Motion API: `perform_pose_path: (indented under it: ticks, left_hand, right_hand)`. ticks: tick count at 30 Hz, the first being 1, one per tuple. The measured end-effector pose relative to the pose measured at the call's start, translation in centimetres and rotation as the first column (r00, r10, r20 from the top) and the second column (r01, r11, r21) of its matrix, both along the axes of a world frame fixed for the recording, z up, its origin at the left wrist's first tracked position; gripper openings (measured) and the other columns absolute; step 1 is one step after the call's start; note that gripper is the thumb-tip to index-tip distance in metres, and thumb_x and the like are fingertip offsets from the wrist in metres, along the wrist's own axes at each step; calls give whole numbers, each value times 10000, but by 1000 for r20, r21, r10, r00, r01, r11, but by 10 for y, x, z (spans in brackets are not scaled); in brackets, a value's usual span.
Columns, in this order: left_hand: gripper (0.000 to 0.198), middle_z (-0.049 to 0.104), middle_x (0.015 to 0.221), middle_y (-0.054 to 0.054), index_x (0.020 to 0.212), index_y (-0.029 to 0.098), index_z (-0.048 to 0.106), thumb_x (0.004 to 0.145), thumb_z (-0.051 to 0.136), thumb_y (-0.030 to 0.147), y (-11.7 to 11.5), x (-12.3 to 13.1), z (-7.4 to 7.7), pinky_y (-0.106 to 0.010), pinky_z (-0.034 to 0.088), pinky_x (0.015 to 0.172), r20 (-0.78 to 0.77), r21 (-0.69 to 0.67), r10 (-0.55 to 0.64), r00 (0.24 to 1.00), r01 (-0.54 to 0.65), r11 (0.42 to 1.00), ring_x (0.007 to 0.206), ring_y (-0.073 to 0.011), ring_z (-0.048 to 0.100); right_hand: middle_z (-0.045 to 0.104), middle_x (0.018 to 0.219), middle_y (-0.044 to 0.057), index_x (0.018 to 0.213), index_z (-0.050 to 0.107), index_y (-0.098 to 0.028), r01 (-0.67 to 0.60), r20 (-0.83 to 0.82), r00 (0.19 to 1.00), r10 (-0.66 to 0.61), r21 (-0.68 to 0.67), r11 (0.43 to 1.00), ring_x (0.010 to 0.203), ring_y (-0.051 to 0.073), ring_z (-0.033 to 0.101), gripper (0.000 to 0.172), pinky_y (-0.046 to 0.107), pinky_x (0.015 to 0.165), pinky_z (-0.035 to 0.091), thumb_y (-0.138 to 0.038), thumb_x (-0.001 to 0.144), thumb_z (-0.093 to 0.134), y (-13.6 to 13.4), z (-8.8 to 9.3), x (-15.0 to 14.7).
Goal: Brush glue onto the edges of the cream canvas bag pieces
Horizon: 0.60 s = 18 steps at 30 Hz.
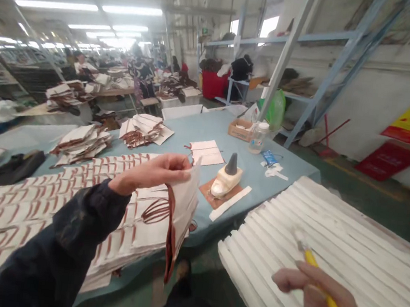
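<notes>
My left hand (159, 170) pinches the top edge of a white fabric piece with brown trim (184, 205), which hangs down beside the table's front edge. Between the fingers of my right hand (332, 303) is a yellow-handled brush (312, 262), its pale tip pointing away from me. That tip is over a stack of long white strips (272, 243) on the right; whether it touches them I cannot tell. Rows of overlapping white fabric pieces with brown edges (49, 205) cover the table left of my left hand. Brown cord loops lie on them.
On the blue-covered table (189, 122) stand a cream container with a dark cone (229, 173), a clear jar (258, 138) and a cardboard box (240, 129). More fabric piles (143, 130) lie farther back. A metal shelf (312, 40) rises behind. People work in the background.
</notes>
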State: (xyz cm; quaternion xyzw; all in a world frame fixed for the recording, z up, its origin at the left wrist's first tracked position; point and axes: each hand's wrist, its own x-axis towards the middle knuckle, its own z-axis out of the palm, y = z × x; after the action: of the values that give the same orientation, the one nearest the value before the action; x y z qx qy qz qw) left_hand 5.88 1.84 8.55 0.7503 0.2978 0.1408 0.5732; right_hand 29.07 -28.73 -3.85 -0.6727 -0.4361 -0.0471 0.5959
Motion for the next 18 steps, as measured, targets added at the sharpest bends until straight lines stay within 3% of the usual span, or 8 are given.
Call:
perform_pose_path:
  ticks: [2,4,6,10,13,16,18]
  left_hand:
    - [333,569,705,46,869,174,660,894,831,459,-41,-2,-1,-196,324,538,-43,2,-152,987,152,988,609,-101,463]
    - [303,555,727,44,875,173,657,953,766,445,-80,0,-2,-204,339,554,-48,52,-229,972,231,972,638,-108,462]
    - [267,540,731,45,849,173,654,976,728,396,-114,2,0,-205,346,567,-54,144,-266,962,271,952,653,-107,454]
    - [186,574,704,45,880,171,704,978,725,329,-159,1,5,-198,345,547,-49,256,-234,971,239,937,625,-102,482]
    - [194,568,650,58,913,174,726,998,710,347,-170,-8,2,-198,337,482,-21,139,-248,969,248,959,520,-89,482]
    - [277,662,735,19,1028,195,745,1064,627,443,-171,-25,-11,-230,448,505,62,42,-142,988,140,989,539,-129,585]
    - [337,747,859,-29,1005,212,761,1109,548,452,-175,-41,-24,-275,559,654,146,145,93,985,-114,983,710,-181,693]
  right_hand:
    - [845,872,-5,1160,732,-252,-104,239,967,88,56,993,772,190,818,166,301,784,611,-355,1118,608,14,18,4]
    - [866,1065,39,1223,716,-250,-233,415,888,200,30,972,926,203,837,192,301,828,632,-299,1123,559,32,34,0]
    - [860,1114,81,1229,705,-230,-283,546,807,227,20,959,970,242,833,225,339,824,643,-304,1125,520,47,46,-10]
    - [818,824,25,1110,685,-228,-444,591,715,373,-29,896,671,195,777,241,282,618,579,-365,1159,493,49,51,-31]
    - [761,719,-16,1013,648,-241,-531,558,674,483,-88,843,549,146,712,203,235,556,521,-363,1153,564,32,49,-38]
    - [710,672,-41,951,609,-254,-512,549,673,496,-138,848,516,128,674,201,228,544,495,-318,1141,592,13,48,-40]
    - [713,683,-38,966,606,-261,-452,560,696,448,-143,880,528,132,676,181,234,554,508,-310,1139,589,0,46,-40]
